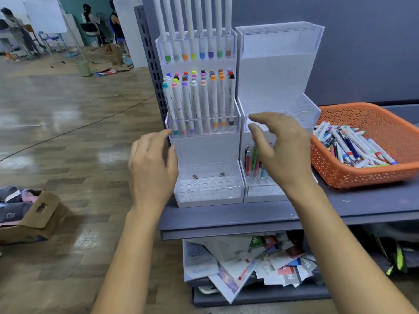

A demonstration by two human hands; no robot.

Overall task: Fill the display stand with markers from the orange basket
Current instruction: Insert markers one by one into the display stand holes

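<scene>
Grey and nearest, the metal bench [226,219] carries everything; above its front edge the left hand [152,164] hovers with a wide, empty grip beside the left clear acrylic tiered display stand [204,150]. The right hand [281,150], its grip loosely spread and empty, is before the right clear acrylic display stand [272,82]. White-barrelled markers with coloured caps [196,105] fill the left stand's middle and top tiers, a few pens [247,160] stand in the right stand's bottom tier, and further right sits the orange perforated plastic basket [340,175], heaped with loose markers [353,146].
</scene>
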